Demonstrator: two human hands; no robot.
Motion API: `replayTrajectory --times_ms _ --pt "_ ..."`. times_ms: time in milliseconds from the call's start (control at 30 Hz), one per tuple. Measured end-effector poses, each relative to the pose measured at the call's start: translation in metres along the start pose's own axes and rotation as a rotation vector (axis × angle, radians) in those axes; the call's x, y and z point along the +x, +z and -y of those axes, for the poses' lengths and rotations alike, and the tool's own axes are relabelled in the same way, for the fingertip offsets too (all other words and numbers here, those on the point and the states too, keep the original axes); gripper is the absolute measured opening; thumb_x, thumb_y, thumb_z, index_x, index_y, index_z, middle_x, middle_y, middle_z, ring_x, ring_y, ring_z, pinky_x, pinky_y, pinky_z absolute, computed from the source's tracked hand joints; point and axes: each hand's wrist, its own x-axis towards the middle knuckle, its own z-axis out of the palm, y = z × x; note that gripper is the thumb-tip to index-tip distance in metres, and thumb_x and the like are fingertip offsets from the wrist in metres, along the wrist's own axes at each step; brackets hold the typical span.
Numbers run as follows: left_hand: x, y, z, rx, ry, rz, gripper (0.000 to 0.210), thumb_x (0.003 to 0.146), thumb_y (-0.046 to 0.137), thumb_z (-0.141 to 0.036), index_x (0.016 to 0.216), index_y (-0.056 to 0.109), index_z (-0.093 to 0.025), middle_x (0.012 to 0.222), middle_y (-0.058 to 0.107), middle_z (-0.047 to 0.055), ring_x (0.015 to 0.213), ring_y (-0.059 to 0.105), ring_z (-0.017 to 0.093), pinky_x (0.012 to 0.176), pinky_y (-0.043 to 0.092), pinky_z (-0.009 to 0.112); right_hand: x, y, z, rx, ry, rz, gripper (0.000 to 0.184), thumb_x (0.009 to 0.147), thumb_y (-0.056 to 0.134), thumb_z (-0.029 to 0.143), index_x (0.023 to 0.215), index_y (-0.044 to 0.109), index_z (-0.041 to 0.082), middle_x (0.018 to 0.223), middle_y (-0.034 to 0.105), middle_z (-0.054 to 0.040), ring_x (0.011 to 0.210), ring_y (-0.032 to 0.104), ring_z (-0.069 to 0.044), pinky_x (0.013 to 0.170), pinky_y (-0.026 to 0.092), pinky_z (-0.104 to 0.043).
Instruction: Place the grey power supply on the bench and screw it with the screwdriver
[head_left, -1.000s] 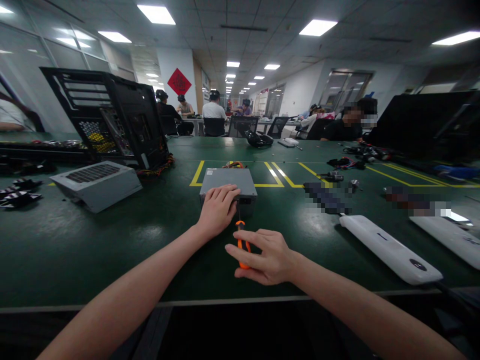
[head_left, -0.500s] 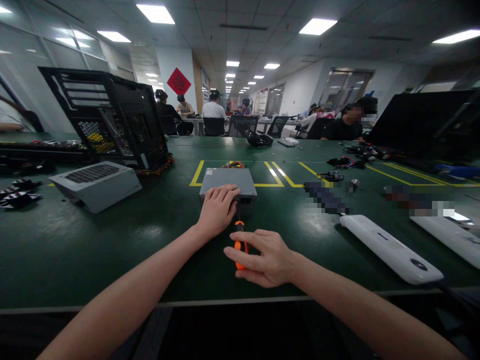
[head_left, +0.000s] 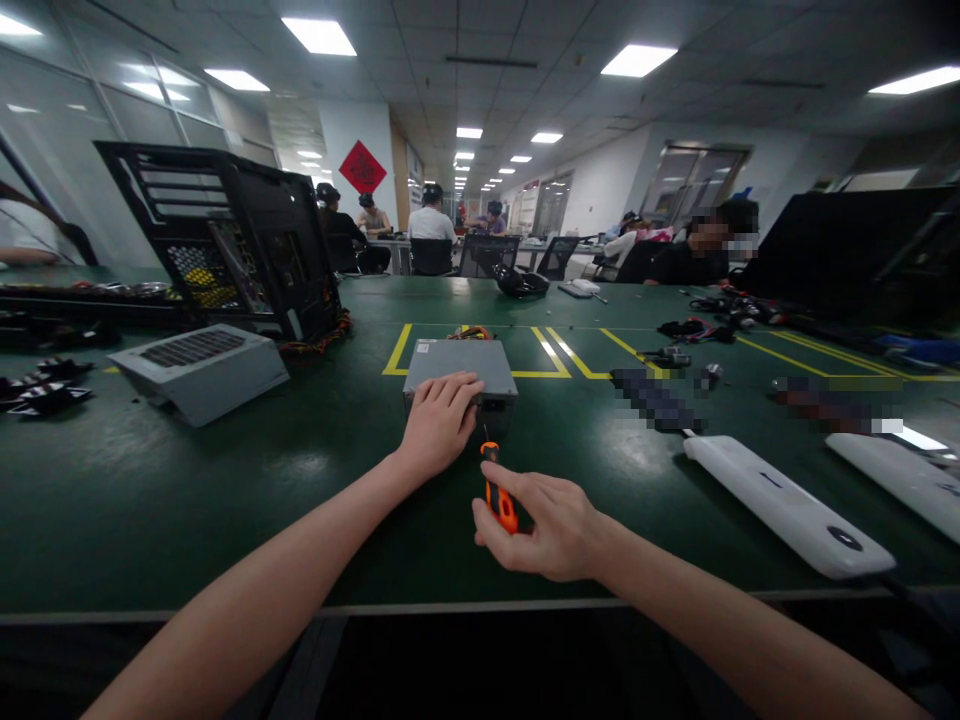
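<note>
A grey computer power supply (head_left: 461, 360) lies on the green table in front of me, its wires bunched at the far side. My left hand (head_left: 442, 420) grips its near left edge, fingers draped over the top and the thumb largely out of sight. An orange and black screwdriver (head_left: 492, 480) sits in the closed fingers of my right hand (head_left: 544, 520). Its handle tilts, with the thin shaft pointing up and away toward the near face of the power supply. Whether the tip touches that face, I cannot tell.
A second power supply (head_left: 202, 370) lies at left, before an open black computer case (head_left: 225, 240). To the right are a white handheld device (head_left: 787, 505), cables (head_left: 697, 328) and small metal parts (head_left: 667, 356). A person (head_left: 694, 250) sits across the table.
My right hand has shifted slightly right, and the screwdriver has gone from nearly upright to tilted, its handle end swinging right. My left hand stays on the power supply.
</note>
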Motion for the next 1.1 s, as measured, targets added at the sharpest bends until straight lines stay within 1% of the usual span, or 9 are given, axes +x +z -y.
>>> replayTrajectory --times_ms 167,333,433,600,667,767,833,967,1100 --pt "0.0 0.0 0.0 -0.003 0.004 0.009 0.031 0.088 0.042 -0.02 0.117 0.051 -0.021 0.125 0.056 0.005 0.118 0.046 0.021 0.097 0.033 0.039 0.003 -0.011 0.003 -0.105 0.07 0.114 0.01 0.082 0.052 0.015 0.09 0.059 0.014 0.091 0.065 -0.018 0.079 0.065 -0.021 0.066 0.053 -0.029" --pt "0.0 -0.001 -0.001 -0.002 -0.003 0.003 0.031 0.088 0.042 -0.02 0.117 0.051 -0.021 0.126 0.055 0.005 0.118 0.046 0.02 0.097 0.033 0.039 0.007 -0.012 0.015 -0.247 0.105 0.133 0.017 0.084 0.045 0.004 0.092 0.059 0.007 0.09 0.066 -0.0203 0.078 0.065 -0.022 0.067 0.053 -0.032" --pt "0.0 -0.001 -0.001 0.0 -0.002 0.0 0.03 0.088 0.042 -0.02 0.116 0.051 -0.021 0.125 0.056 0.005 0.118 0.046 0.02 0.097 0.033 0.038 0.01 -0.012 0.021 -0.335 0.143 0.164 0.017 0.085 0.043 0.004 0.091 0.059 0.006 0.088 0.067 -0.0189 0.071 0.064 -0.019 0.064 0.051 -0.03" --pt "0.0 0.0 -0.001 0.003 -0.005 -0.008 0.029 0.088 0.043 -0.02 0.115 0.052 -0.021 0.124 0.056 0.005 0.118 0.046 0.02 0.097 0.033 0.038 0.018 -0.017 0.024 -0.418 0.223 0.265 0.015 0.084 0.046 0.007 0.091 0.058 0.012 0.08 0.067 -0.0095 0.058 0.058 -0.014 0.054 0.044 -0.026" --pt "0.0 0.0 -0.001 0.006 -0.006 -0.007 0.029 0.088 0.043 -0.021 0.115 0.052 -0.021 0.124 0.056 0.006 0.118 0.046 0.02 0.097 0.033 0.038 0.021 -0.019 0.026 -0.406 0.252 0.31 0.018 0.083 0.044 0.007 0.094 0.058 0.012 0.086 0.067 -0.0103 0.065 0.06 -0.016 0.057 0.045 -0.027" --pt "0.0 -0.001 -0.002 0.008 -0.007 0.005 0.029 0.088 0.042 -0.021 0.115 0.052 -0.02 0.125 0.056 0.006 0.118 0.046 0.02 0.098 0.032 0.038 0.022 -0.017 0.032 -0.326 0.219 0.36 0.027 0.083 0.039 0.006 0.102 0.058 0.012 0.107 0.064 -0.0129 0.09 0.061 -0.022 0.071 0.048 -0.031" --pt "0.001 -0.001 -0.002 0.009 -0.011 0.009 0.029 0.089 0.042 -0.021 0.116 0.052 -0.02 0.125 0.056 0.005 0.118 0.046 0.02 0.098 0.032 0.038 0.02 -0.014 0.035 -0.284 0.186 0.357 0.03 0.083 0.038 0.007 0.105 0.058 0.012 0.111 0.063 -0.0126 0.097 0.06 -0.024 0.076 0.049 -0.033" --pt "0.001 -0.002 -0.001 0.006 -0.009 0.006 0.029 0.089 0.042 -0.021 0.116 0.052 -0.02 0.125 0.056 0.005 0.118 0.046 0.02 0.097 0.032 0.037 0.018 -0.009 0.035 -0.291 0.204 0.277 0.025 0.084 0.041 0.008 0.1 0.06 0.013 0.106 0.065 -0.015 0.093 0.062 -0.023 0.073 0.05 -0.03" --pt "0.001 -0.002 -0.001 0.0 -0.002 0.005 0.029 0.089 0.041 -0.021 0.115 0.052 -0.02 0.125 0.056 0.006 0.118 0.046 0.02 0.097 0.032 0.037 0.022 -0.012 0.028 -0.319 0.27 0.209 0.017 0.086 0.046 0.01 0.094 0.06 0.012 0.1 0.067 -0.0154 0.075 0.064 -0.017 0.065 0.049 -0.027"
